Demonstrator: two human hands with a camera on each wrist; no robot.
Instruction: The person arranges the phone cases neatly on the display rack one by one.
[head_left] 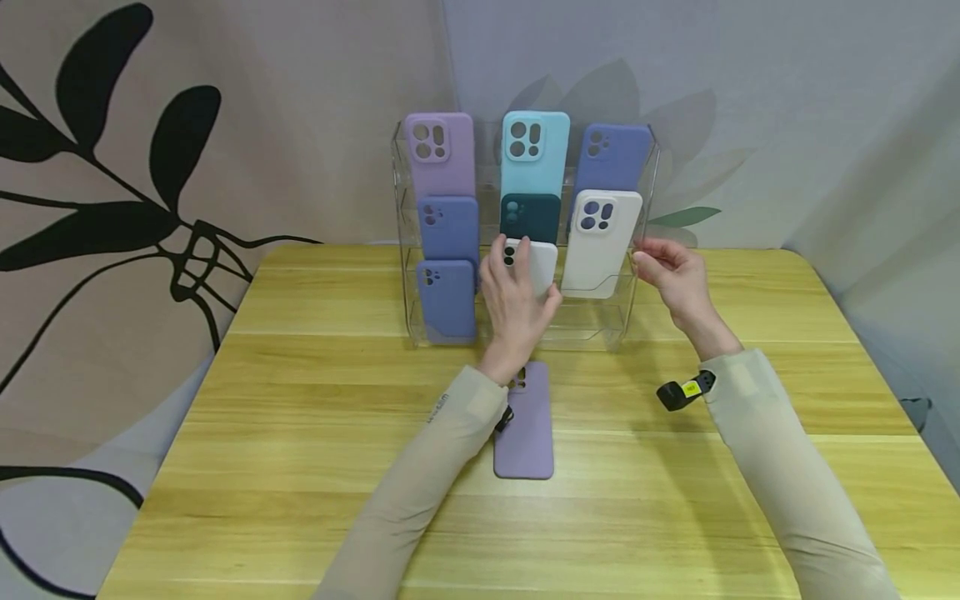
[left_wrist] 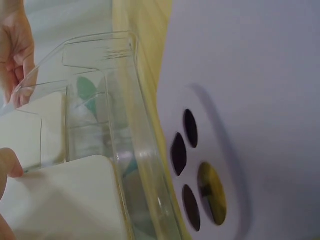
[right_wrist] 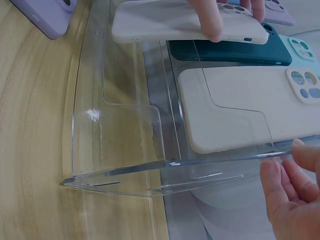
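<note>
My left hand (head_left: 513, 307) grips a small white phone case (head_left: 542, 265) by its edges, fingers over the camera end and thumb at the right side. In the right wrist view this white case (right_wrist: 155, 22) is tilted above the lowest tier of a clear acrylic rack (right_wrist: 125, 167). A dark teal case (head_left: 531, 217) stands behind it. My right hand (head_left: 678, 279) pinches the rack's right side edge between thumb and fingers, beside a larger white case (head_left: 602, 250). Below my left wrist, a lilac case (head_left: 525, 433) lies on the table, partly hidden by the sleeve.
On the rack's left stand a purple case (head_left: 450, 171) and two blue ones, an upper blue case (head_left: 453, 229) and a lower blue case (head_left: 447, 304). At the back are a light-blue case (head_left: 536, 175) and another blue case (head_left: 618, 158). The wooden table (head_left: 315, 400) meets a wall behind.
</note>
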